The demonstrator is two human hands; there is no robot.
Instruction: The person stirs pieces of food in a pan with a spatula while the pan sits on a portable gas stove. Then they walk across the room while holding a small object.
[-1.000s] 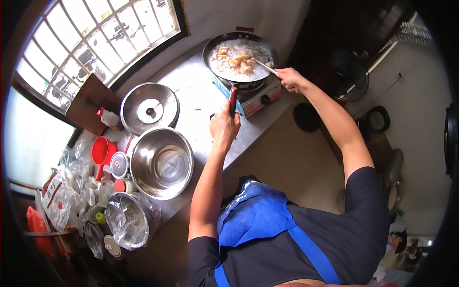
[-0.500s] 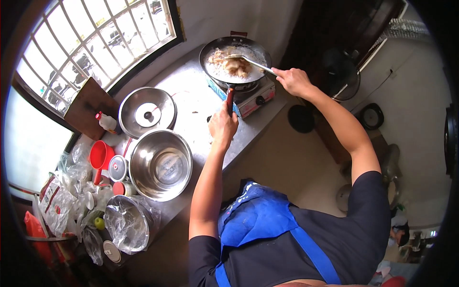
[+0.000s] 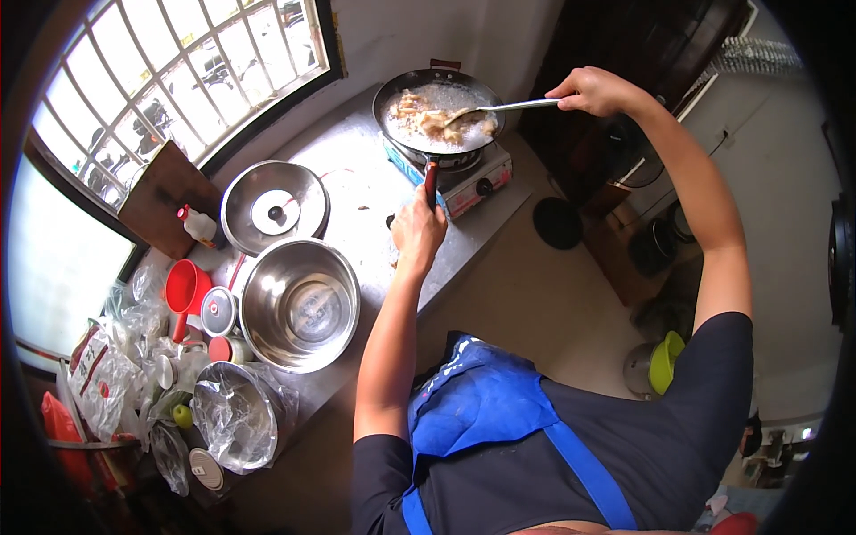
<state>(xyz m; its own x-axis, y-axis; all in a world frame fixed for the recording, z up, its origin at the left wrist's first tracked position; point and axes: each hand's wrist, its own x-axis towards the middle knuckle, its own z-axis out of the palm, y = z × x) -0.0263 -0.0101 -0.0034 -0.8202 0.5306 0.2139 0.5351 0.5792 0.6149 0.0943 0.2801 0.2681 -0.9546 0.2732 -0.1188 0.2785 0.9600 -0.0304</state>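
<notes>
A dark wok (image 3: 389,134) sits on a portable gas stove (image 3: 473,190) at the far end of the counter. In it, pale brown pieces of food (image 3: 428,120) lie in bubbling, foamy liquid. My left hand (image 3: 417,228) is closed round the wok's reddish-brown handle (image 3: 431,183). Off to the wok's right and slightly higher, my right hand (image 3: 596,92) grips the end of a long metal spatula (image 3: 517,105). The spatula's head rests among the food, partly hidden by it.
Left of my left arm stand a deep steel bowl (image 3: 300,308) and a steel pot lid (image 3: 267,214). Beyond them are a red dipper (image 3: 187,287), a white bottle with a red cap (image 3: 198,226) and a plastic-lined bowl (image 3: 234,415). A barred window (image 3: 178,80) borders the counter.
My right hand has swung right and up, bringing the spatula nearly level, and the food has spread across the wok. My left hand stays on the handle.
</notes>
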